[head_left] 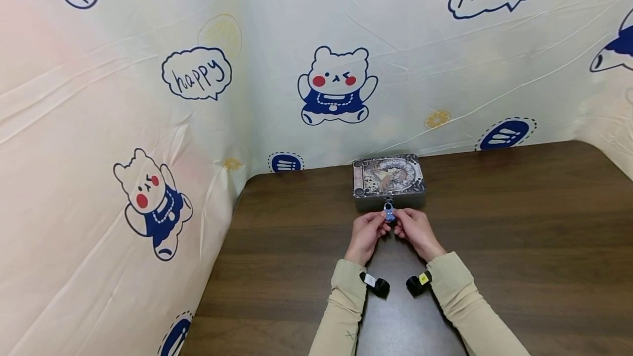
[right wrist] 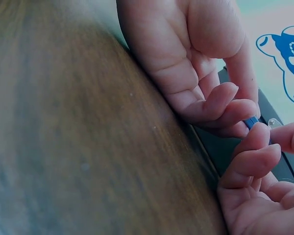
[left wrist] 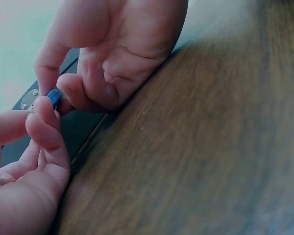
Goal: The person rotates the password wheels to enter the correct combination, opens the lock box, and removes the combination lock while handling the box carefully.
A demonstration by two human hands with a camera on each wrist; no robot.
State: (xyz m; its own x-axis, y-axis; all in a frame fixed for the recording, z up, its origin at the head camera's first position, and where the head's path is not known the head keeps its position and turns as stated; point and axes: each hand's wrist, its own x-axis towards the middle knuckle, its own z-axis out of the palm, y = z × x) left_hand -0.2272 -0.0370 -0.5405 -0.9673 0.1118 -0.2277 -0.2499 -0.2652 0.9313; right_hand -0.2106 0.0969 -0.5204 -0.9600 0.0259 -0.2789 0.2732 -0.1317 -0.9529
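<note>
A small blue padlock [head_left: 389, 213] hangs from the front clasp of a dark metal tin box [head_left: 368, 202] with an ornate printed lid. From the left, my left hand [head_left: 367, 233] pinches the padlock's body between thumb and fingers. My right hand [head_left: 417, 231] pinches it from the right, so the fingertips of both hands meet around it. In the left wrist view, just a blue edge of the padlock [left wrist: 54, 97] shows between the fingers. A similar sliver of the padlock [right wrist: 251, 122] appears in the right wrist view; the rest is hidden by fingertips.
The box stands near the back edge of a dark wooden table [head_left: 296, 257]. Behind and to the left hangs a pale curtain [head_left: 277, 70] printed with bears and "happy" bubbles. Black wrist cameras [head_left: 379, 288] are strapped at both sleeve cuffs.
</note>
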